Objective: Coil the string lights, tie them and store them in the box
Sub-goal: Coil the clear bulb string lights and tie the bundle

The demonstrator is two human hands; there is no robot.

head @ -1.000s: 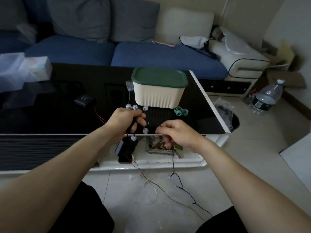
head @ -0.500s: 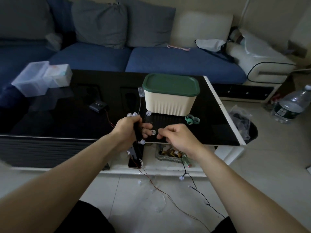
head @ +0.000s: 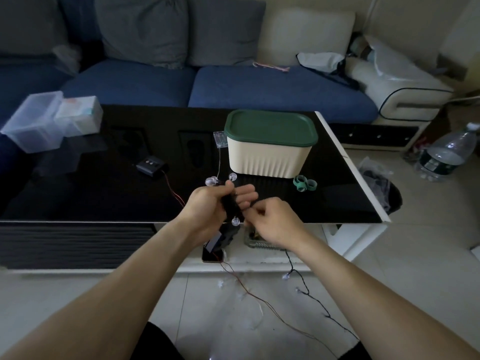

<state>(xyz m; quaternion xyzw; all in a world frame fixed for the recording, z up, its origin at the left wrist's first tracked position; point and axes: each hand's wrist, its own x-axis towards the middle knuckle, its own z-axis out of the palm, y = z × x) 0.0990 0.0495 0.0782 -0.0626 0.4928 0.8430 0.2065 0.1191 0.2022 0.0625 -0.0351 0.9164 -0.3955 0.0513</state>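
Glossy black table, ribbed cream box, left hand gripping coiled string lights

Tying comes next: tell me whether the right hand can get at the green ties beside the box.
Probably yes. The green looped ties lie uncovered on the glossy black table, just beyond the right hand, nothing between them. But that hand pinches the black string-light wire.

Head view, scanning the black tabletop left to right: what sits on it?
Clear bin → tissue pack → black controller → clear battery case → box with its green lid on → green ties. The tissue pack partly overlaps the clear bin.
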